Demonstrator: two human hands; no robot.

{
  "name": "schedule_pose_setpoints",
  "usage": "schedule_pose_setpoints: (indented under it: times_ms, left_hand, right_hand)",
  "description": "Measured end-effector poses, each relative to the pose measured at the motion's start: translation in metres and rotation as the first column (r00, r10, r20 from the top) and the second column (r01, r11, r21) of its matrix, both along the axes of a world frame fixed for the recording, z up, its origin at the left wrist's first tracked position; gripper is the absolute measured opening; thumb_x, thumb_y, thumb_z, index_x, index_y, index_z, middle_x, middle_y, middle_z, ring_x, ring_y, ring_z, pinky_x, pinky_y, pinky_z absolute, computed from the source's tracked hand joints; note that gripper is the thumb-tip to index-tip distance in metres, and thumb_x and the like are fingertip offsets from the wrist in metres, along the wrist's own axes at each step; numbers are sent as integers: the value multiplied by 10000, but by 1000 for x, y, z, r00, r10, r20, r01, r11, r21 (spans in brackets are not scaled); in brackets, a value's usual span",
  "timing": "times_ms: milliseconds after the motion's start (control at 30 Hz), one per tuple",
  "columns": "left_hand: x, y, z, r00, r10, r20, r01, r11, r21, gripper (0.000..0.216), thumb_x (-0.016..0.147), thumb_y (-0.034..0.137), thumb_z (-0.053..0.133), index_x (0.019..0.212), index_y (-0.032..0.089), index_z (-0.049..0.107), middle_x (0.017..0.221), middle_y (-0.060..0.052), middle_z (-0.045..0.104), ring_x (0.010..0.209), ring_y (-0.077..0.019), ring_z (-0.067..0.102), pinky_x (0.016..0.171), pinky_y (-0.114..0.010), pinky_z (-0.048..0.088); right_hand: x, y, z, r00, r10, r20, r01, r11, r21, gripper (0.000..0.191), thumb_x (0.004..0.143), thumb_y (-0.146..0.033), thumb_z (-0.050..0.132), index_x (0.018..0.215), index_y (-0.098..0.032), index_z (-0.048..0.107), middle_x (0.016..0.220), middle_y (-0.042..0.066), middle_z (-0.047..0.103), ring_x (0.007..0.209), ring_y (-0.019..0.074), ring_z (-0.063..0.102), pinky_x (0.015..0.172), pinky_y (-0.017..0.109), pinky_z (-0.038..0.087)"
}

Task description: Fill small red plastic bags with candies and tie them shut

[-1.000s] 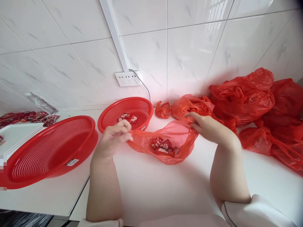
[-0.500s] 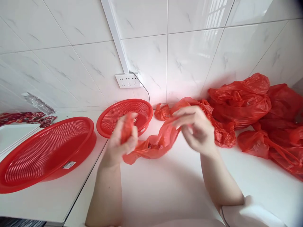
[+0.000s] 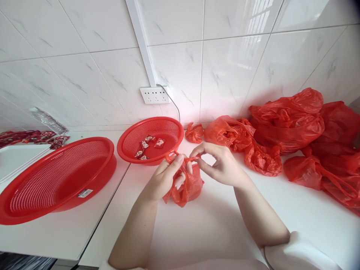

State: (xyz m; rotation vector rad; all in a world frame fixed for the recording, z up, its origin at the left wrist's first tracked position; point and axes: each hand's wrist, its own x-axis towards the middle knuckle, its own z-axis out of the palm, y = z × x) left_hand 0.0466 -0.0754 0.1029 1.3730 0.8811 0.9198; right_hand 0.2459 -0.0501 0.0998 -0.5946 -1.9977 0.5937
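Observation:
A red plastic bag point(image 3: 189, 187) hangs gathered at its neck, low over the white table, in front of the smaller basket. My left hand point(image 3: 165, 176) is closed round the twisted neck, thumb on top. With thumb and forefinger, my right hand point(image 3: 218, 163) pinches a strand of the same bag just to the right. What the bag holds cannot be made out. Behind my left hand stands the small red basket point(image 3: 122, 144), with several small wrapped packets point(image 3: 159, 143) inside.
A larger red basket point(image 3: 105, 150) stands at the left, beside a white tray point(image 3: 22, 159) and dark red packets point(image 3: 33, 137). Several red bags point(image 3: 287, 120) lie along the wall at the right. A socket strip point(image 3: 154, 95) with a cable is on the tiled wall.
The bag was stretched loosely between my hands; now its neck is gathered and its body hangs below. My hands have come together, the left moving right, the right moving slightly left.

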Motion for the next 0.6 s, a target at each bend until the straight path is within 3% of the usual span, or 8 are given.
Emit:
schedule_pose_setpoints:
  times_ms: [100,167,267,333,400,500,533,600]
  left_hand:
    - [-2,4,1,989,137,60,-135,990,-38,442,980,521,383,1092,197,662,456,53,457,393,-87,408,505,-239,414]
    - [-4,9,3,968,207,139,-195,976,-96,463,971,530,404,1192,197,638,488,36,509,433,-98,467,534,-236,446]
    - [-7,16,4,943,204,264,-138,959,-247,403,961,492,456,1144,193,654,615,-11,612,532,-104,556,596,-229,488]
    - [-8,17,3,948,133,289,-53,962,-269,358,958,473,467,1030,185,666,681,-32,650,549,-105,586,581,-221,491]
    - [-9,13,2,977,5,212,34,983,-182,401,962,507,429,961,178,658,628,-22,630,478,-105,558,492,-211,453]
    - [-9,2,1,986,-108,-126,112,993,24,488,970,550,366,902,173,668,516,13,536,409,-102,485,432,-216,402]
    - [-9,-2,1,966,-68,-248,96,990,105,484,973,537,372,861,175,672,513,15,523,433,-106,495,454,-222,415]
    - [-9,-7,3,907,138,-398,0,945,328,428,983,471,405,817,187,679,610,-8,581,586,-132,578,594,-248,483]
  right_hand:
    - [2,1,-2,988,-132,-74,128,990,-54,205,807,-31,547,903,-199,616,870,4,669,796,130,631,744,259,522]
    - [6,0,-1,987,-146,-66,143,988,-59,207,786,-27,566,884,-203,617,870,5,665,806,139,626,747,269,516]
    - [12,-1,1,996,30,88,-24,997,-68,190,793,-38,590,878,-206,619,856,-1,670,774,133,619,715,265,505]
    - [12,-1,2,961,199,194,-180,977,-110,109,823,-116,643,875,-208,620,864,3,671,764,132,614,701,265,500]
    - [7,1,1,945,287,154,-269,955,-128,147,825,-310,716,859,-207,617,873,19,651,795,151,603,732,289,504]
    - [-9,6,-7,965,229,-131,-245,961,-126,371,887,-569,571,990,-215,611,1030,68,620,975,198,586,892,366,492]
    - [-14,7,-11,958,214,-190,-244,957,-155,401,929,-573,492,1092,-221,592,1124,85,606,1051,207,574,934,385,481]
    - [-24,10,-19,953,238,-185,-281,924,-261,423,982,-518,415,1279,-233,513,1308,103,549,1183,211,535,984,396,468]
